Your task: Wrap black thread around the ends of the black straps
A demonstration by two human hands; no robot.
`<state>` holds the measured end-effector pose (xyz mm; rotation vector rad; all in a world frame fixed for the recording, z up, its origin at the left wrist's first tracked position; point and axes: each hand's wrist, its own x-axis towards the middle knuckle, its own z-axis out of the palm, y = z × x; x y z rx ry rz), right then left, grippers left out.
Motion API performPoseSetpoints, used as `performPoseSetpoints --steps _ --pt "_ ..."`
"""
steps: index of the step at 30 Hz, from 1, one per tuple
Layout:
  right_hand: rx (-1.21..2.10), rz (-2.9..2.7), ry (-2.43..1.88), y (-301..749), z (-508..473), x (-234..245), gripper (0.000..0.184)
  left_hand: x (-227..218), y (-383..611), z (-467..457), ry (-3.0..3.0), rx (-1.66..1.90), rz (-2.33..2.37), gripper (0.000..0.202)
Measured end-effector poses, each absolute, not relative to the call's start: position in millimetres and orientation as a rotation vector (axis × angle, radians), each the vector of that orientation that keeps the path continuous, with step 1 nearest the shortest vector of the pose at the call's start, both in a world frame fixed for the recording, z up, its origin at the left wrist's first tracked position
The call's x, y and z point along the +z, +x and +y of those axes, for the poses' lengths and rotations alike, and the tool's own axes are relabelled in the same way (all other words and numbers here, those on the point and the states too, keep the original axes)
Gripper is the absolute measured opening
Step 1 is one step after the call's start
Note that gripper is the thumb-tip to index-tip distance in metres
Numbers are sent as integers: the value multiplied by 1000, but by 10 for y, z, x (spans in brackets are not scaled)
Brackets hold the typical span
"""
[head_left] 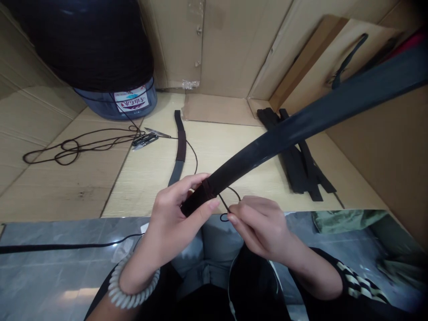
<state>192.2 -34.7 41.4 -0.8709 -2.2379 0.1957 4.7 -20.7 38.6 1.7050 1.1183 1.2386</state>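
Head view. Hands, two: left hand (169, 218) curled closed on one black strap (301, 129), its end bound in brown wrapping (206, 189); right hand (259, 227) pinching a thin black cord (230, 196) by the fingertips. Strap held just over the near edge of the table (240, 178), arcing up and right. On the table: one further strap (180, 142), one pair of snips (145, 140), one stack of black strips (297, 154), number within uncertain. One cord spool (90, 49), back left. Cardboard walls (214, 44) bound the back and right; the further strap lies near the hands, the stack well apart to the right.
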Motion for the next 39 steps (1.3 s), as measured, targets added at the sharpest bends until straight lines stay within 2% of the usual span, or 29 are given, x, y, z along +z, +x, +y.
performPoseSetpoints --steps 6,16,23,31,39 --pt "151 -2269 -900 1918 -352 446 24 305 71 -187 1877 1255 1264 34" --pt "201 -2252 -880 1925 -380 455 21 333 85 -176 1769 1192 1225 31" --pt "252 -2214 -894 1959 -411 421 18 390 34 -206 1647 1192 975 29" --pt "385 -2136 -878 2015 -419 431 16 302 75 -238 1634 1171 972 57" --pt "627 -1954 -844 2005 -489 426 20 287 118 -282 1536 1201 1016 52"
